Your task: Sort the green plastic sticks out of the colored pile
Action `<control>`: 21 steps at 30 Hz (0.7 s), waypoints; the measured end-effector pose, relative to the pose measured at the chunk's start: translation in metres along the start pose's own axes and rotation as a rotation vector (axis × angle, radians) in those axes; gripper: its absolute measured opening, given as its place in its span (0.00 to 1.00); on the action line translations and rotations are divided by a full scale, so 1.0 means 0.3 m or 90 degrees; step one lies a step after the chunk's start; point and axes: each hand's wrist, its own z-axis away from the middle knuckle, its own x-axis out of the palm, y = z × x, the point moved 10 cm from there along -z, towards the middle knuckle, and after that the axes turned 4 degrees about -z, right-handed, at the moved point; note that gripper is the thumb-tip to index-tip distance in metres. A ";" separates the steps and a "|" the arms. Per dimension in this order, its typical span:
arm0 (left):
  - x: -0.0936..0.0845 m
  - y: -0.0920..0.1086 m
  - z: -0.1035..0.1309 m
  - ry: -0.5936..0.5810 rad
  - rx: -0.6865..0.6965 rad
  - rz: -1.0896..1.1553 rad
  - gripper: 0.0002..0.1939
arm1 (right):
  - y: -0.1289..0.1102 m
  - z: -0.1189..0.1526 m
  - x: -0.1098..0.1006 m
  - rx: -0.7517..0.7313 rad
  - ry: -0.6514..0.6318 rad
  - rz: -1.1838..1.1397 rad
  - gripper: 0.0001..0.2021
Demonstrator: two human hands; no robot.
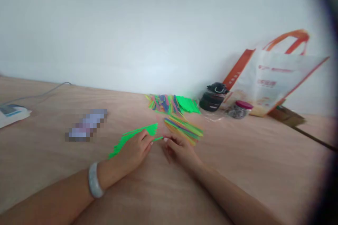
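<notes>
A thin green strip (pixel 158 138) runs between my two hands just above the wooden table. My left hand (pixel 134 150), with a pale bangle at the wrist, is closed with its fingertips on the strip's left end. The fingertips of my right hand (pixel 182 150) pinch the other end; a small reddish spot shows there, too blurred to name. Under and behind my left hand lies a fanned row of bright green strips (pixel 151 129), partly hidden. A loose bundle of yellow, green and dark strips (pixel 186 129) rests just beyond my right hand.
By the wall lie multicoloured strips (pixel 163 103) and a green stack (pixel 188 104). To the right stand a black bottle (pixel 212 99), a jar with a pink lid (pixel 240 109) and a white-and-orange bag (pixel 274 77). A blurred-out flat object (pixel 87 125) and a white device (pixel 13 114) are left.
</notes>
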 end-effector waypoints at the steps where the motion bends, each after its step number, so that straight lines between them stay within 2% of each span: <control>1: 0.005 0.010 0.000 -0.008 0.006 0.000 0.10 | -0.008 0.007 0.017 -0.001 -0.013 0.008 0.14; 6: 0.017 0.041 0.005 -0.025 0.007 -0.003 0.11 | -0.024 0.039 0.080 0.029 -0.056 -0.026 0.11; 10: 0.041 0.046 0.016 -0.031 0.019 0.000 0.10 | -0.003 0.061 0.120 0.085 -0.092 -0.086 0.12; 13: 0.058 0.040 0.022 -0.038 0.010 -0.002 0.10 | 0.011 0.069 0.132 0.114 -0.088 -0.091 0.12; 18: 0.035 0.033 0.006 -0.050 -0.033 0.022 0.11 | 0.000 0.047 0.113 0.084 -0.068 -0.071 0.12; 21: 0.016 0.015 0.003 -0.075 -0.089 0.081 0.12 | -0.011 0.009 0.027 0.037 -0.005 -0.043 0.15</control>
